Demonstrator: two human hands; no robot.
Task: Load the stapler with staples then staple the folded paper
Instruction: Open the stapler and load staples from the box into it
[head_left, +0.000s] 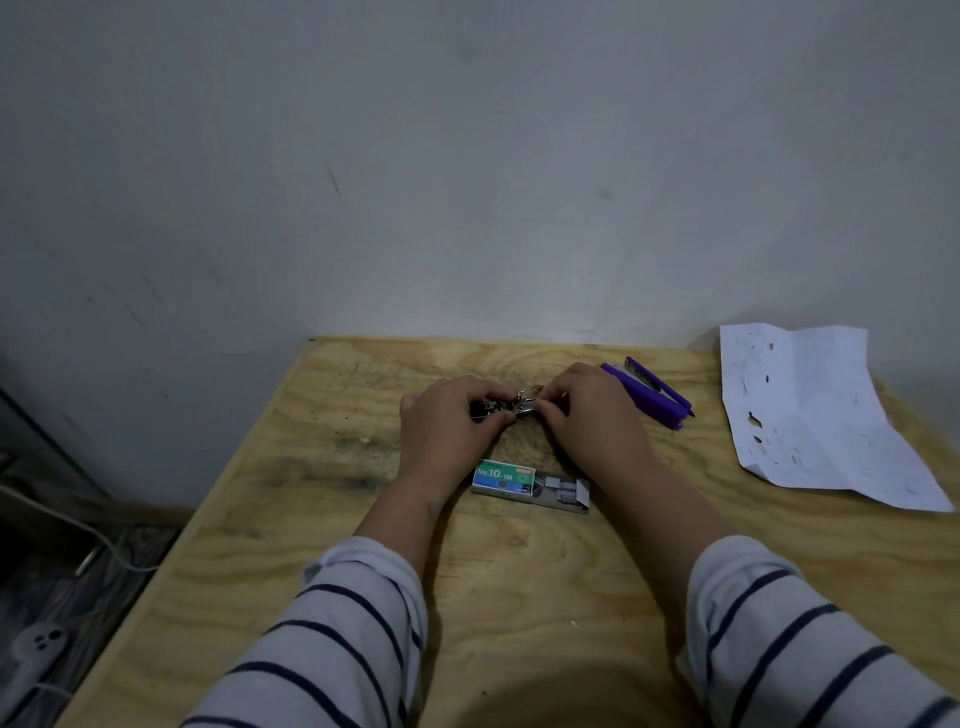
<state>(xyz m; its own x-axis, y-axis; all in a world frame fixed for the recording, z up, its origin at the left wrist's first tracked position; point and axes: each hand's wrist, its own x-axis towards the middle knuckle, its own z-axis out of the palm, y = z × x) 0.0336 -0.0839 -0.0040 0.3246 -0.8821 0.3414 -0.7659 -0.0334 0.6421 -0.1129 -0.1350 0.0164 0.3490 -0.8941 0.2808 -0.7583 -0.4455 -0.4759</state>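
Observation:
Both hands meet over the middle of the wooden table (322, 519). My left hand (447, 426) grips a small dark metal stapler (485, 410), mostly hidden under the fingers. My right hand (587, 410) pinches a shiny strip of staples (525, 406) at the stapler's front end. A green and blue staple box (506, 478) marked No.10 lies nearer to me, its inner tray (563, 493) slid out to the right with staples showing. A purple stapler (649, 392) lies behind my right hand. The creased white paper (810, 415) lies flat at the right.
A grey wall rises right behind the table's far edge. Left of the table the floor shows a white cable (104, 540) and a white power strip (31, 654). Striped sleeves cover both forearms.

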